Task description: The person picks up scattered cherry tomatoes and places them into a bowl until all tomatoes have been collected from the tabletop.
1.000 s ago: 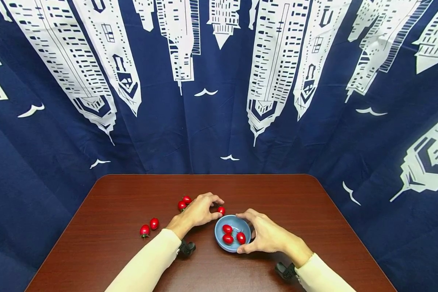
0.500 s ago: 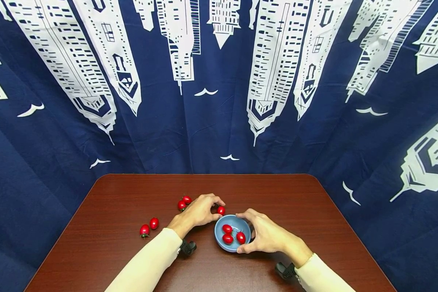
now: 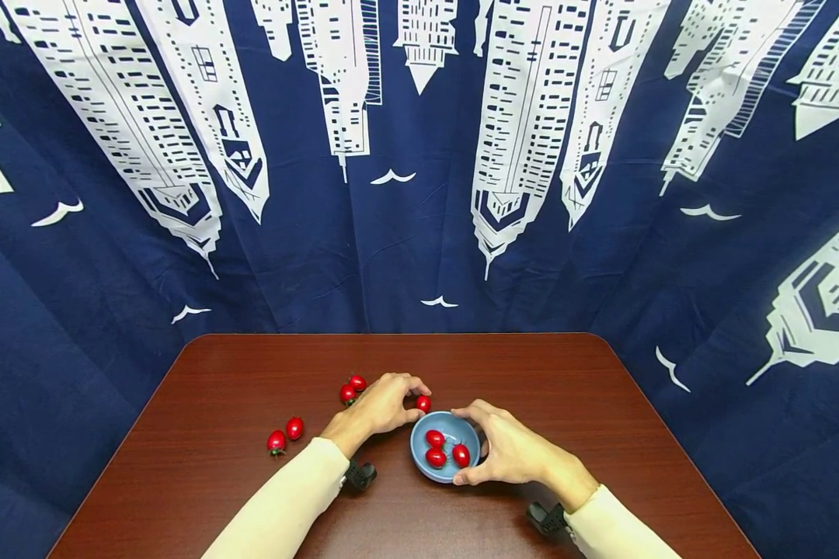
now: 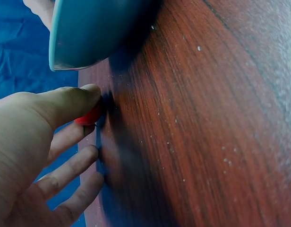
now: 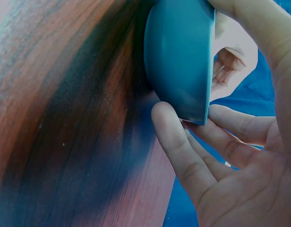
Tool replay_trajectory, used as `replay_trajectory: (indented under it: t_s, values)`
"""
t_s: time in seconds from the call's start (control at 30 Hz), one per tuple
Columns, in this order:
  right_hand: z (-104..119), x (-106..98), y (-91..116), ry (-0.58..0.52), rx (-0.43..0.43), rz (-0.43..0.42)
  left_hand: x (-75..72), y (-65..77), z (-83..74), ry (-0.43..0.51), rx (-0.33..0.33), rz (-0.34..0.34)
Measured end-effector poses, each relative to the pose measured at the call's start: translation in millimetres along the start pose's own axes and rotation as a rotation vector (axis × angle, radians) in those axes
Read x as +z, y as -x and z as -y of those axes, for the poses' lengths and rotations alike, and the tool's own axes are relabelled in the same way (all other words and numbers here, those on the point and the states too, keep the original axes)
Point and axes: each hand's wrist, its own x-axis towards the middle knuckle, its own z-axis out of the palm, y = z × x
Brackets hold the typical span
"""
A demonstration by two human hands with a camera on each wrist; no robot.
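Observation:
In the head view my left hand (image 3: 381,405) reaches just behind a small blue bowl (image 3: 454,425). It pinches a red cherry tomato (image 3: 423,403) on the table between thumb and index finger. The left wrist view shows the same cherry tomato (image 4: 90,117) under the thumb, the other fingers spread below. My right hand (image 3: 512,449) grips the bowl from the right, thumb at the near rim and fingers at the far rim. Inside the bowl lie 3 cherry tomatoes (image 3: 436,457). From the right wrist, the bowl's outer wall (image 5: 181,56) shows between thumb and fingers.
Two cherry tomatoes (image 3: 276,442) lie at the left on the brown wooden table (image 3: 531,373). Two more cherry tomatoes (image 3: 349,394) rest behind my left wrist, partly covered by the hand. A dark blue curtain (image 3: 419,248) with white buildings hangs beyond the table's far edge.
Over the last second my left index finger has come slightly down and right around the cherry tomato behind the bowl. The right hand and the bowl stay in place.

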Motion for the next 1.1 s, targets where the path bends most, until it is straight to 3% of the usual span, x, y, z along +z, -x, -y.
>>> replay_trajectory:
  t_s: [0.67,1.1]
  values:
    - [0.9,-0.5,1.9,0.017,-0.005,-0.011,-1.2,2.6,-0.8,0.016,0.02,-0.04]
    - [-0.5,-0.2,2.8,0.049,-0.029,-0.02,-10.5,14.0,-4.4,0.007,-0.022,-0.088]
